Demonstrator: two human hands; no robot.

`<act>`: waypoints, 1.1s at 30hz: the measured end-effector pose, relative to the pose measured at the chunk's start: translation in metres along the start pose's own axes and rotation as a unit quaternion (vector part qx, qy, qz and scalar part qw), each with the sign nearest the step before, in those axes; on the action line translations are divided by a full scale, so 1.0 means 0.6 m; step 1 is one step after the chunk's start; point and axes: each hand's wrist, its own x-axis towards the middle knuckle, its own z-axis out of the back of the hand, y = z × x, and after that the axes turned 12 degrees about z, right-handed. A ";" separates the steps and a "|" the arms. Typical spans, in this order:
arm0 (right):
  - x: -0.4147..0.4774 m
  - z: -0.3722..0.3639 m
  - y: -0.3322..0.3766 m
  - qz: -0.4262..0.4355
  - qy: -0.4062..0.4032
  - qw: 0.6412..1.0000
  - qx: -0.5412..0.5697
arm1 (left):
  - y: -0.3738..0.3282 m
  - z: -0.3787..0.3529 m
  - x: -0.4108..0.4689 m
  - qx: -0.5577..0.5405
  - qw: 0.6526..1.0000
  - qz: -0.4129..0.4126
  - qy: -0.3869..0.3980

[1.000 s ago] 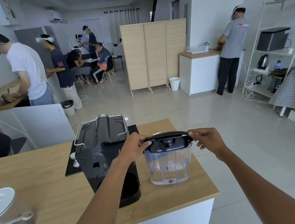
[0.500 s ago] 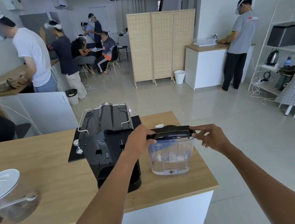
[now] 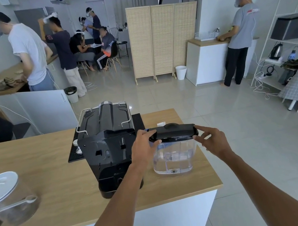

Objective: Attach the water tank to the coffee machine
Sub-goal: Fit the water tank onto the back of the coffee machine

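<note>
1. Left hand (image 3: 145, 149): thumb and fingers pinch the left end of the water tank's lid; forearm crosses in front of the coffee machine's lower right corner.
2. Right hand (image 3: 213, 141): fingers spread, index and thumb tips touching the right end of the lid; a loose fingertip hold rather than a full clasp.
3. Water tank (image 3: 174, 158): upright, just beside the coffee machine on its right, near the right edge of the counter. Whether its base rests on the wood or is held slightly clear cannot be told. Long axis runs left to right, across the view. Body is clear, smooth plastic, a rounded box tapering toward the base, with inner ribs and a small valve fitting visible through the wall.
4. Lid (image 3: 173, 133): glossy black plastic, flat and oblong with rounded ends and a raised hump at centre; sits level on the tank.
5. Coffee machine (image 3: 108, 148): glossy black casing, blocky, its slotted back panel facing the camera; ridged top with chrome wire rails.
6. Counter (image 3: 45, 171): light wood-grain top over white panels.
7. Mat (image 3: 74, 156): black, ribbed, under the machine's far side.
</note>
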 end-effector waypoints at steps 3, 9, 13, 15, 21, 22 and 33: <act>-0.002 -0.006 0.002 -0.034 0.031 0.999 0.007 | 0.003 -0.012 -0.006 -0.049 0.997 0.031 0.054; -0.022 -0.034 0.008 -0.058 0.080 0.988 0.119 | 0.026 -0.039 0.003 -0.180 0.965 0.124 0.148; -0.027 -0.048 -0.001 -0.056 0.075 0.983 0.157 | 0.037 -0.050 0.013 -0.227 0.951 0.123 0.170; -0.025 -0.050 -0.002 -0.046 0.077 0.981 0.171 | 0.041 -0.051 0.015 -0.240 0.948 0.113 0.178; -0.016 -0.047 -0.005 -0.005 0.072 0.985 0.155 | 0.053 -0.050 0.012 -0.196 0.966 0.056 0.161; -0.014 -0.048 -0.009 0.004 0.078 0.986 0.146 | 0.052 -0.049 0.011 -0.177 0.972 0.044 0.150; -0.012 -0.056 -0.014 0.052 0.066 0.993 0.088 | 0.007 -0.014 -0.013 -0.135 0.985 0.009 0.110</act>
